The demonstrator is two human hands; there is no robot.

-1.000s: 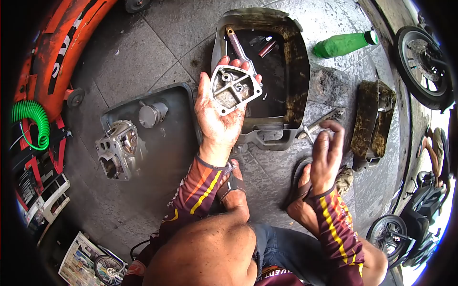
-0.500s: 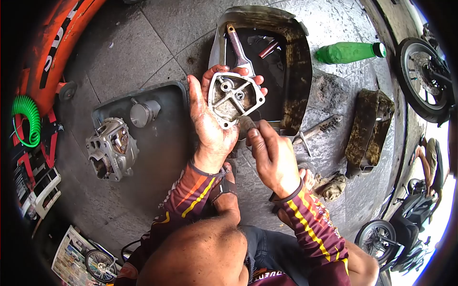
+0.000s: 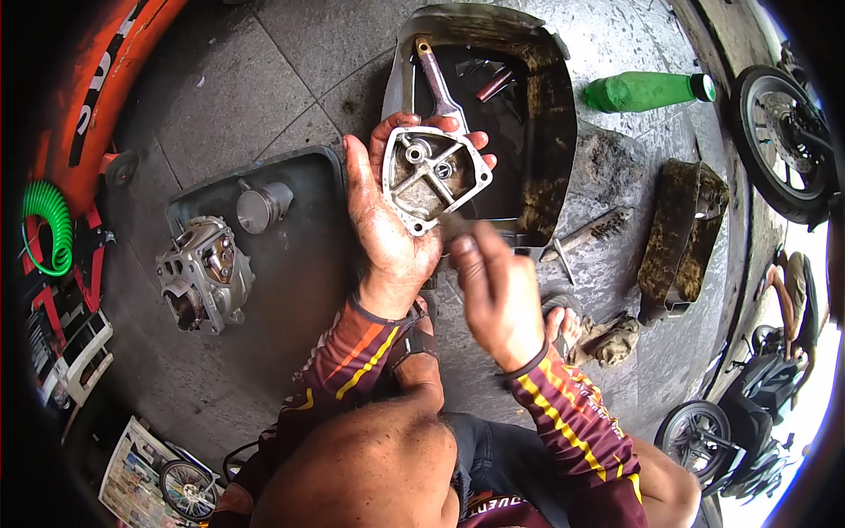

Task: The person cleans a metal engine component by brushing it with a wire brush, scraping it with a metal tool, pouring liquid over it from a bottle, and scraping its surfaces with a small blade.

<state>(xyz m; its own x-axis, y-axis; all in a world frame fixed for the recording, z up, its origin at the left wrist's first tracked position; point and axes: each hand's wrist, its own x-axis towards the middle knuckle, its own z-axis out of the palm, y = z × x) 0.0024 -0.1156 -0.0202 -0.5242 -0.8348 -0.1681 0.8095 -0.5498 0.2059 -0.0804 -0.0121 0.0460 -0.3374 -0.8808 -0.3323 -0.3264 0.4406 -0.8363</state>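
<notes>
My left hand [image 3: 394, 238] holds a metal engine cover [image 3: 429, 180] from below, with fingers curled round its far edge. The cover's ribbed inner side faces up and has dark residue in its hollows. Pinched in my right hand [image 3: 500, 295] is a short brown brush-like tool [image 3: 456, 227], blurred by motion. Its tip is at the cover's near right edge; whether it touches cannot be made out. Beyond my left hand lies an open metal pan [image 3: 550, 132] with a long metal arm [image 3: 437, 84] and a reddish piece [image 3: 495, 85] in it.
On the left, a dark tray [image 3: 304, 299] holds a cylinder head [image 3: 207, 275] and a piston [image 3: 262, 207]. To the right are a green bottle [image 3: 647, 92], a wire brush [image 3: 598, 231], a grimy metal box [image 3: 682, 242] and a rag [image 3: 616, 341]. A motorcycle wheel [image 3: 779, 145] stands farther right.
My right hand has shifted slightly left and down, and the tool in it is more blurred. The engine cover stays almost in place in my left hand.
</notes>
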